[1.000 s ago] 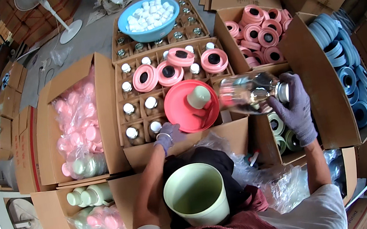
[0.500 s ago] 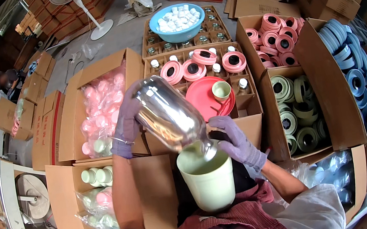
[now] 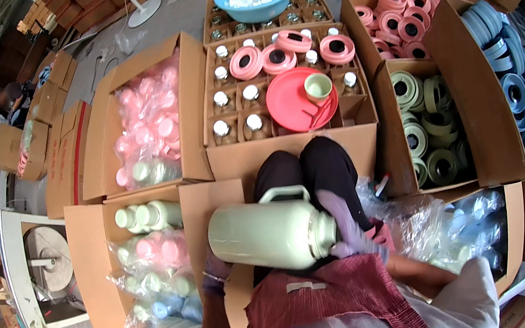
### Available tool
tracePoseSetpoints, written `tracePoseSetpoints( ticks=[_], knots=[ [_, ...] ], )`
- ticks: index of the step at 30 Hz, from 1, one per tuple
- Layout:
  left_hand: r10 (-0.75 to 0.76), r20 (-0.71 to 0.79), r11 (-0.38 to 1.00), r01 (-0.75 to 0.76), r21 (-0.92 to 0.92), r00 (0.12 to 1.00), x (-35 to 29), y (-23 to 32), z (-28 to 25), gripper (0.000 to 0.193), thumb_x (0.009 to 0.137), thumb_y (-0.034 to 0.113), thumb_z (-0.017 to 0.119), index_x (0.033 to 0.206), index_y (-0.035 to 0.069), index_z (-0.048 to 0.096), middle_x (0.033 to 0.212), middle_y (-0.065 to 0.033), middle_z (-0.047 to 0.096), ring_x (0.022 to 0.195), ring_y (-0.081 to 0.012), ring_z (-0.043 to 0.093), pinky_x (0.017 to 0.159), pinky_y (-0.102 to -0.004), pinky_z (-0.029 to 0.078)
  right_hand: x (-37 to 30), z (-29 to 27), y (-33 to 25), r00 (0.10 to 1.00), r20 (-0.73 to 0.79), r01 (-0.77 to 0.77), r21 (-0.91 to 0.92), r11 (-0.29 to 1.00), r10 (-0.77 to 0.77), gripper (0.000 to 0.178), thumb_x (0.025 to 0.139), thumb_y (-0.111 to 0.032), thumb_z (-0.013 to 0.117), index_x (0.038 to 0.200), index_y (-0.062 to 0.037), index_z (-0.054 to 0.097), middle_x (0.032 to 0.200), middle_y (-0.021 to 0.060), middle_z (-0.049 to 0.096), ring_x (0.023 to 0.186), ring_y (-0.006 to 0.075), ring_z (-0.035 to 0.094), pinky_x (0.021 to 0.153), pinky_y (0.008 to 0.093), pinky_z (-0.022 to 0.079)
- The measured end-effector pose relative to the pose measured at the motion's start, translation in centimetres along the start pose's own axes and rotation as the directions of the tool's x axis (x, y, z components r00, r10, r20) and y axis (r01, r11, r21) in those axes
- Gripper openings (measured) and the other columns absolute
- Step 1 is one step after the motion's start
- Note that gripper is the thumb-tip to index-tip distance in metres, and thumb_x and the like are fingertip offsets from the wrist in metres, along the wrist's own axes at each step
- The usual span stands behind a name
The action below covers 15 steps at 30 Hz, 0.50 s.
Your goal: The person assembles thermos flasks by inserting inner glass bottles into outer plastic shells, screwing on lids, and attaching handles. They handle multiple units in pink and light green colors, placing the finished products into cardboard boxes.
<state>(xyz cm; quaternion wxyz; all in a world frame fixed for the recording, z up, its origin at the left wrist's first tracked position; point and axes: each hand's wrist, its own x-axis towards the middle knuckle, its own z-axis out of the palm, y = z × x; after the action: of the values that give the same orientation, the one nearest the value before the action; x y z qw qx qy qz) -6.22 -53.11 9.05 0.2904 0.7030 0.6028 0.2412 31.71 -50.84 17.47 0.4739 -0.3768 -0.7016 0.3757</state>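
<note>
A pale green thermos flask (image 3: 261,234) with a side handle lies on its side above my lap, its neck toward the right. My gloved left hand (image 3: 216,267) holds the base end, with its fingers partly hidden by the flask. At the neck end, my gloved right hand (image 3: 354,236) is closed around the collar, thumb side against it. The flask's handle (image 3: 284,193) faces away from me. No silver glass liner shows now, and I cannot see into the flask.
Ahead stands a divided carton (image 3: 293,139) with white-capped bottles, pink rings, a red plate (image 3: 287,103) and a small green cup (image 3: 318,87). Behind it is a blue basin (image 3: 228,10) of white caps. Cartons of rings stand right; cartons of bagged pink parts (image 3: 148,131) and bagged cups stand left.
Earlier my left hand held a silver glass liner tilted neck-down at an open green shell. Now both hands hold a green flask lying sideways, lower and nearer my lap. The view has also shifted.
</note>
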Motion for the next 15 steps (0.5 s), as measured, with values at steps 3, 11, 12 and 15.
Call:
tracePoseSetpoints(
  ticks=[3,11,12,15],
  knots=[
    [0.025,0.067,0.997,-0.019,-0.078,0.997,0.2,5.3,-1.8,0.066,0.083,0.021,0.071,0.139,0.002,0.04,0.134,-0.0147,0.052,0.125,-0.0267,0.051,0.107,-0.0371,0.039,9.3,-2.7,-4.5,0.916,0.301,0.228,0.151,0.962,-0.265,0.095,0.072,-0.045,0.079,0.141,0.0034,0.036,0.142,0.0237,0.039,0.133,0.0403,0.038,0.111,0.0465,0.03],
    [0.477,-0.089,0.861,-0.485,-0.152,0.875,8.4,23.6,-7.8,0.07,0.08,0.024,0.073,0.14,0.003,0.043,0.137,-0.0153,0.051,0.127,-0.0283,0.049,0.108,-0.0376,0.038,15.8,-3.4,-8.8,0.815,0.433,0.316,0.223,0.922,-0.384,0.084,0.068,-0.032,0.084,0.135,-0.0012,0.046,0.133,0.0181,0.051,0.124,0.0339,0.049,0.103,0.0425,0.038],
    [0.493,-0.118,0.854,-0.506,-0.125,0.862,9.2,24.9,-7.8,0.071,0.08,0.025,0.074,0.14,0.003,0.043,0.137,-0.0153,0.051,0.128,-0.0285,0.048,0.108,-0.0376,0.038,16.2,-3.7,-9.4,0.821,0.431,0.312,0.211,0.926,-0.375,0.084,0.068,-0.032,0.084,0.136,-0.0013,0.046,0.133,0.0176,0.051,0.124,0.0334,0.049,0.103,0.0418,0.039],
    [0.497,-0.222,0.84,-0.53,-0.121,0.839,12.5,25.1,-4.6,0.072,0.078,0.026,0.074,0.14,0.004,0.044,0.138,-0.0156,0.05,0.129,-0.0291,0.048,0.109,-0.0378,0.037,17.0,-5.2,-11.6,0.93,0.265,0.267,-0.009,0.964,-0.255,0.085,0.066,-0.027,0.084,0.137,-0.0031,0.045,0.122,0.0163,0.053,0.111,0.0325,0.052,0.097,0.0405,0.042]
  ],
)
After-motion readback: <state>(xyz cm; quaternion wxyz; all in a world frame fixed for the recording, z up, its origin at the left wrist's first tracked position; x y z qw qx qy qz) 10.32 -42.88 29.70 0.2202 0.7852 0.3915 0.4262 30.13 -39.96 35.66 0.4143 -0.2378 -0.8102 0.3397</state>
